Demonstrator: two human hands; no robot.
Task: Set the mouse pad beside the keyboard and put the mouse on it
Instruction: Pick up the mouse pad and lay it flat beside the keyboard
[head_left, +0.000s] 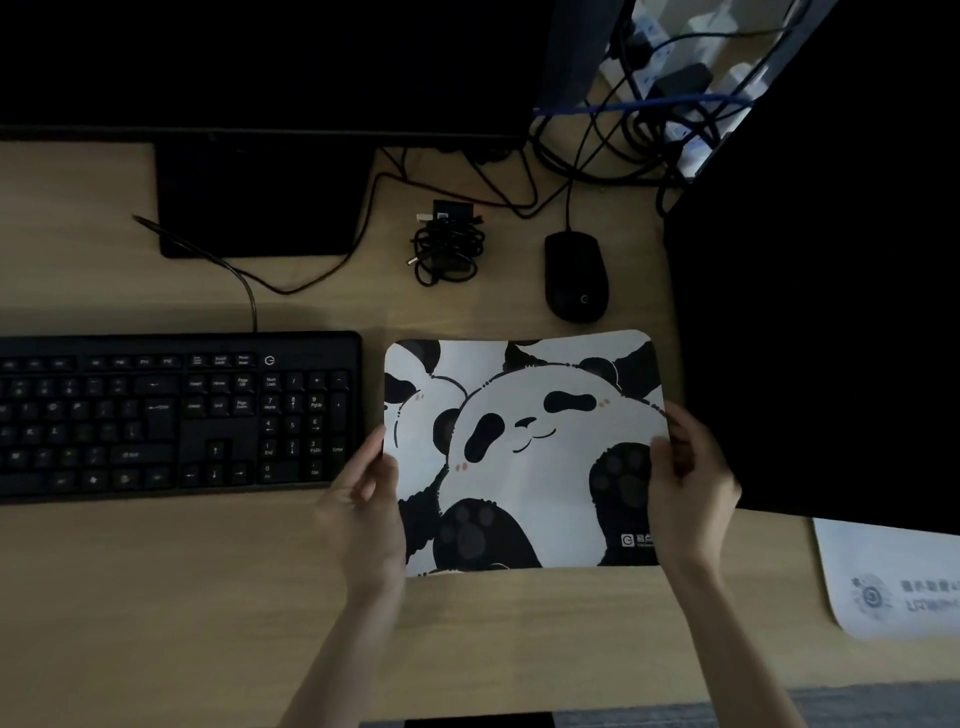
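The mouse pad (524, 457), printed with black-and-white pandas, sits just to the right of the keyboard (176, 415) on the wooden tabletop (156, 597). Its left edge runs close alongside the keyboard's right end, with a narrow strip of tabletop between them. Whether the pad lies fully flat or is raised slightly cannot be determined; its near edge casts a shadow on the tabletop.

Both hands hold the pad by opposite sides. The left hand (363, 509) grips the left edge near the lower corner, its fingers (376, 447) curled around that edge. The right hand (691, 483) grips the right edge, thumb on the printed surface and fingers (680, 431) wrapped around the edge. Both forearms extend from the bottom of the view.

The mouse (575, 275), black and corded, rests on the tabletop just beyond the pad's far edge, toward its right side. It does not touch the pad. Its cord runs away toward the tangle of cables at the rear.

A bundled black cable with adapter (448, 249) lies to the left of the mouse, behind the pad. The monitor stand (260, 202) sits behind the keyboard. A large dark object (831, 312) occupies the right side of the tabletop. A second, pale pad (893, 577) with printed text lies at the right edge, well apart from the panda pad.
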